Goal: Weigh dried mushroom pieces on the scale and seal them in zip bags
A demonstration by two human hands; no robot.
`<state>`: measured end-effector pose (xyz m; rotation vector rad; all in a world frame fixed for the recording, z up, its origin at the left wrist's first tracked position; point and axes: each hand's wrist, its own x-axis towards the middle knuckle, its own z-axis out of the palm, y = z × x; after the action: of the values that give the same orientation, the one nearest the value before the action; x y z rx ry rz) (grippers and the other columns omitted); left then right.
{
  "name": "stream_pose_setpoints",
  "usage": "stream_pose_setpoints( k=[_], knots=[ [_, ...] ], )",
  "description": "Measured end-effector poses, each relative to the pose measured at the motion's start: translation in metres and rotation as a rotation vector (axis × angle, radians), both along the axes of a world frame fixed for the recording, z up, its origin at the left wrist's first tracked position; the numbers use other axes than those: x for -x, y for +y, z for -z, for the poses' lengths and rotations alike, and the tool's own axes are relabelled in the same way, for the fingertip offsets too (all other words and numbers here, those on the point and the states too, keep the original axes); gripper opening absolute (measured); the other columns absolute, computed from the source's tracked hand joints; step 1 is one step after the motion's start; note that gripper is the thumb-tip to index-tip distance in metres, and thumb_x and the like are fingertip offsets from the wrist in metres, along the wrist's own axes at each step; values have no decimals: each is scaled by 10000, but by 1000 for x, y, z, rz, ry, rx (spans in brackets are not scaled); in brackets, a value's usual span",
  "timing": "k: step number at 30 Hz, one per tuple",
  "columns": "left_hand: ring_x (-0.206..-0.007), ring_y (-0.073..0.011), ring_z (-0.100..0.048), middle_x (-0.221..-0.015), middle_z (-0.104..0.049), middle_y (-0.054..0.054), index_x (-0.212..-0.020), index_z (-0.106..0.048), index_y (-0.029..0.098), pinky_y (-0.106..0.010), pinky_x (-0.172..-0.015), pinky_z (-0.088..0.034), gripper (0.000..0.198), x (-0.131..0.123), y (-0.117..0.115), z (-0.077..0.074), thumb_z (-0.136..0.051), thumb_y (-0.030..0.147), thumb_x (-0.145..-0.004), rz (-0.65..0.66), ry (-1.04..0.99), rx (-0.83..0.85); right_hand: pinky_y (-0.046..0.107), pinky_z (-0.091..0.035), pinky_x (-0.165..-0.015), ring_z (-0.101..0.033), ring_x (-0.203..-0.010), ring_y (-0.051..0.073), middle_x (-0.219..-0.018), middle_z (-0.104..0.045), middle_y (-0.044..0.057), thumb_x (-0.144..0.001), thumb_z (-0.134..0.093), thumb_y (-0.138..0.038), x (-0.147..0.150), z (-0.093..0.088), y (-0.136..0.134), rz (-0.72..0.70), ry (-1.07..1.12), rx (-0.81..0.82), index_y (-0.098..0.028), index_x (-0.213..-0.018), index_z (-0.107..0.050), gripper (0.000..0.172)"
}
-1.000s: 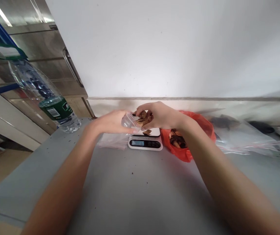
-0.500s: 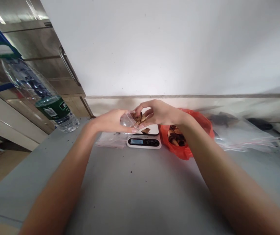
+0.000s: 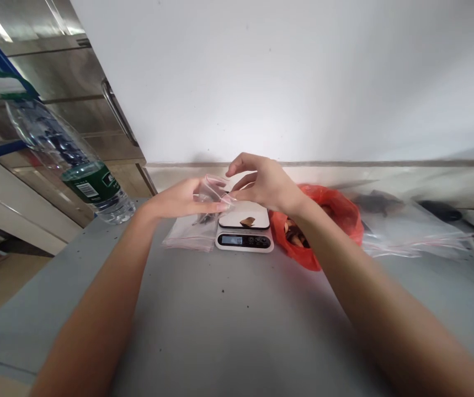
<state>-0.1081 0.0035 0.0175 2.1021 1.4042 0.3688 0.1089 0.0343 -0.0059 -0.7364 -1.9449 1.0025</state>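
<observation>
- While the small clear bag (image 3: 215, 186) hangs over the scale's left side, the left hand (image 3: 172, 199) has it firmly pinched, and what's inside is too hidden to call.
- Over comes the right hand (image 3: 267, 184), curved at the bag's mouth, index finger standing apart from the thumb; no piece shows in it, and whether it grips the film, I can't tell.
- Just below, one brown piece (image 3: 247, 221) sits on the scale (image 3: 245, 242), display lit, so the pan isn't cleared yet.
- Beside it on the right, the red bag (image 3: 311, 260) gapes with more brown pieces: plenty left there, by my reading.
- Under the left hand lies a stack of clear bags (image 3: 189, 238), so the bagging looks far from finished.
- Farther out: larger clear bags (image 3: 404, 237) at right, a bottle (image 3: 85, 179) at left.
</observation>
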Motion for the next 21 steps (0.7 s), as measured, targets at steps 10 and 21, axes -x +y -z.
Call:
stream_pose_setpoints(
  k=[10,21],
  knots=[
    [-1314,-334,-630,-1501,-633,-116,-1399,-639,223,-410,-1051,-523,784,10,-4,-7,-664,734,-805,-87,11,-58,359,-562,-657,-720,-757,235,-989,-777,86,-673,-865,-260,-19,-2,3,86,-785,82,-228,-903,-745,262],
    [-1385,-349,-584,-1559,-592,-106,-1551,-513,249,-390,-1080,-493,940,0,-2,-5,-718,732,-772,-19,225,-10,329,-548,-703,-690,-743,180,-776,-741,29,-733,-774,-116,-19,-5,2,108,-404,140,-214,-741,-613,189]
  ],
)
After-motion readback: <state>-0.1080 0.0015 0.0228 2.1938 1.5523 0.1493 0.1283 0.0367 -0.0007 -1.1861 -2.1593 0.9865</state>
